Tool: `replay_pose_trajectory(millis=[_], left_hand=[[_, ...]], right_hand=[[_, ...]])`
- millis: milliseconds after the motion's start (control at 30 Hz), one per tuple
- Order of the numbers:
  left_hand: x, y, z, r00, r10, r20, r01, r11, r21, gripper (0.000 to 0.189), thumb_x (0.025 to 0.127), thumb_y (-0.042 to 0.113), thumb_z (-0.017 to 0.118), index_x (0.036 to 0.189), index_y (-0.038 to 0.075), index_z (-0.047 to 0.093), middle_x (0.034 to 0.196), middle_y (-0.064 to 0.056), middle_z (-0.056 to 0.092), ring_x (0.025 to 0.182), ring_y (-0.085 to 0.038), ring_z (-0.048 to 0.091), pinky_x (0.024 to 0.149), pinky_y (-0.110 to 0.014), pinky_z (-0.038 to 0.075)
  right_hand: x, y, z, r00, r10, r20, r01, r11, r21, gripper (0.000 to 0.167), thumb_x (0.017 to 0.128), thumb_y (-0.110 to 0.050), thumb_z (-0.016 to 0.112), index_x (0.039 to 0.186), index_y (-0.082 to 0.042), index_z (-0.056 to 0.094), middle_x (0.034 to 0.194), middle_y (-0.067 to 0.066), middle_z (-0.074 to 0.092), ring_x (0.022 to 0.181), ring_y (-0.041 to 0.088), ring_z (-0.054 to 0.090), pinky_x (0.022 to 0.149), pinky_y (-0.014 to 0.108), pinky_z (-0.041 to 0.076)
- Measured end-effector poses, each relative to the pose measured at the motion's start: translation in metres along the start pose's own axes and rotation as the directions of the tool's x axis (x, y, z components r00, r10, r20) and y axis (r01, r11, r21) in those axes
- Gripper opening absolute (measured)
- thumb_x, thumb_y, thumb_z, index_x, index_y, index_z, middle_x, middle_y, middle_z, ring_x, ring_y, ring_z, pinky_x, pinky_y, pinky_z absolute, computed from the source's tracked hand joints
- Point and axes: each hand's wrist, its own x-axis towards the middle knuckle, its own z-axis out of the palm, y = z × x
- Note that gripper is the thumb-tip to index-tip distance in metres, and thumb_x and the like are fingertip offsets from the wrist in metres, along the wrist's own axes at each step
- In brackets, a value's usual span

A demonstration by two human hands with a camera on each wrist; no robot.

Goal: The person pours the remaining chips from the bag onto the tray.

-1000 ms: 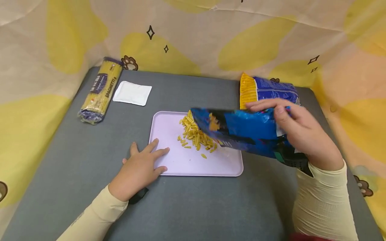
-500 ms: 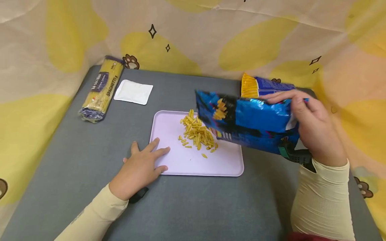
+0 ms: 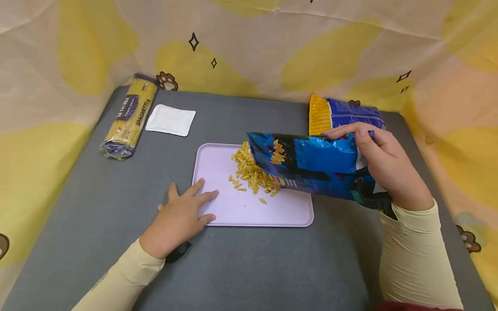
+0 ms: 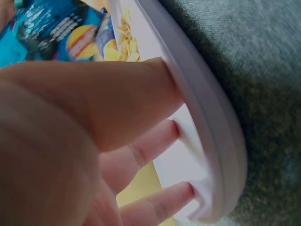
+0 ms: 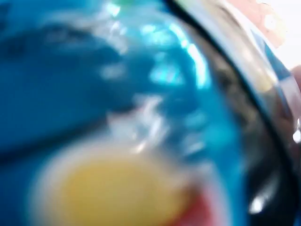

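My right hand (image 3: 400,168) grips the back end of a blue snack bag (image 3: 327,160), tilted over a pale purple tray (image 3: 218,211). The bag's front end points left and overlaps a heap of yellow stick-shaped snacks (image 3: 249,170) on the tray. Some loose sticks lie just in front of the heap. With fingers spread, my left hand (image 3: 183,216) rests at the tray's left edge. Its thumb (image 4: 136,94) and fingertips touch the tray in the left wrist view. The right wrist view is filled by the bag's shiny, blurred surface.
A spaghetti pack (image 3: 130,116) lies at the back left of the grey table (image 3: 249,272), beside a flat white packet (image 3: 171,120). Behind my right hand is a blue and yellow bag (image 3: 342,113), partly hidden. A patterned cloth (image 3: 249,47) hangs around the table's back and sides.
Half a second ago, the right hand had raised the bag up and to the right. Now both are lower and further left over the heap. The left hand and tray stay put.
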Motion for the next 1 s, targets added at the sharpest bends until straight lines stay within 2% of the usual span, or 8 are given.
replay_pose_trajectory(millis=[67, 167, 400, 600, 733, 833, 900, 1000], left_hand=[[0.000, 0.000, 0.000, 1.000, -0.004, 0.005, 0.004, 1.000, -0.004, 0.060, 0.096, 0.032, 0.081, 0.152, 0.025, 0.062, 0.168, -0.016, 0.037, 0.140, -0.077, 0.016, 0.085, -0.094, 0.030], [0.001, -0.001, 0.001, 1.000, -0.004, 0.005, 0.004, 1.000, -0.004, 0.060, 0.096, 0.032, 0.081, 0.152, 0.025, 0.062, 0.168, -0.016, 0.037, 0.139, -0.077, 0.016, 0.085, -0.094, 0.030], [0.000, -0.001, 0.001, 1.000, 0.011, -0.019, -0.011, 1.000, -0.006, 0.059, 0.095, 0.031, 0.081, 0.151, 0.025, 0.063, 0.167, -0.017, 0.038, 0.138, -0.077, 0.018, 0.082, -0.095, 0.030], [0.000, -0.001, 0.002, 0.999, 0.016, -0.028, -0.016, 1.000, -0.006, 0.059, 0.095, 0.031, 0.082, 0.150, 0.025, 0.063, 0.167, -0.017, 0.039, 0.138, -0.077, 0.018, 0.081, -0.095, 0.031], [0.000, 0.000, 0.002, 1.000, 0.012, -0.022, -0.012, 1.000, 0.000, 0.059, 0.095, 0.032, 0.081, 0.151, 0.025, 0.063, 0.167, -0.017, 0.039, 0.138, -0.077, 0.019, 0.082, -0.094, 0.032], [0.000, 0.000, 0.001, 1.000, 0.011, -0.021, -0.011, 1.000, 0.001, 0.059, 0.095, 0.032, 0.081, 0.151, 0.025, 0.063, 0.167, -0.016, 0.038, 0.138, -0.077, 0.018, 0.082, -0.094, 0.031], [0.000, 0.000, 0.001, 1.000, 0.014, -0.026, -0.014, 1.000, 0.001, 0.059, 0.095, 0.032, 0.081, 0.151, 0.025, 0.063, 0.167, -0.016, 0.039, 0.137, -0.077, 0.018, 0.082, -0.094, 0.032], [-0.001, -0.001, 0.002, 0.999, 0.019, -0.034, -0.019, 1.000, 0.002, 0.059, 0.095, 0.032, 0.081, 0.151, 0.025, 0.063, 0.167, -0.017, 0.039, 0.137, -0.078, 0.019, 0.080, -0.094, 0.032]], right_hand=[[-0.002, 0.001, 0.001, 1.000, 0.016, 0.019, -0.016, 1.000, 0.001, 0.049, 0.117, -0.035, 0.035, 0.135, -0.005, 0.069, 0.143, 0.007, 0.063, 0.135, 0.027, 0.050, 0.089, 0.025, 0.056], [-0.005, 0.003, 0.001, 1.000, -0.008, 0.017, 0.008, 1.000, 0.024, 0.049, 0.117, -0.032, 0.034, 0.135, -0.003, 0.068, 0.145, 0.008, 0.062, 0.139, 0.028, 0.045, 0.090, 0.025, 0.056], [-0.013, 0.003, 0.005, 1.000, -0.014, 0.025, 0.015, 0.999, -0.039, 0.049, 0.117, -0.028, 0.031, 0.133, -0.005, 0.070, 0.143, 0.005, 0.065, 0.136, 0.026, 0.049, 0.089, 0.026, 0.056], [-0.035, 0.015, -0.001, 0.999, -0.040, -0.009, 0.040, 0.999, 0.000, 0.048, 0.117, -0.021, 0.029, 0.128, 0.001, 0.070, 0.145, 0.009, 0.064, 0.139, 0.027, 0.046, 0.093, 0.025, 0.052], [-0.054, 0.027, -0.011, 0.995, -0.077, -0.057, 0.082, 0.993, 0.082, 0.046, 0.117, -0.019, 0.032, 0.125, 0.007, 0.068, 0.144, 0.012, 0.064, 0.140, 0.027, 0.044, 0.084, 0.024, 0.047], [-0.069, 0.037, -0.018, 0.979, -0.150, -0.136, 0.171, 0.973, 0.156, 0.044, 0.116, -0.018, 0.037, 0.123, 0.014, 0.066, 0.140, 0.018, 0.065, 0.137, 0.029, 0.047, 0.074, 0.025, 0.043], [-0.079, 0.042, -0.022, 0.963, -0.194, -0.189, 0.227, 0.958, 0.175, 0.044, 0.116, -0.016, 0.038, 0.123, 0.019, 0.064, 0.139, 0.021, 0.065, 0.135, 0.030, 0.050, 0.077, 0.022, 0.046], [-0.093, 0.046, -0.030, 0.932, -0.228, -0.281, 0.251, 0.967, 0.048, 0.045, 0.116, -0.014, 0.036, 0.124, 0.021, 0.063, 0.139, 0.020, 0.066, 0.133, 0.029, 0.053, 0.084, 0.022, 0.049]])
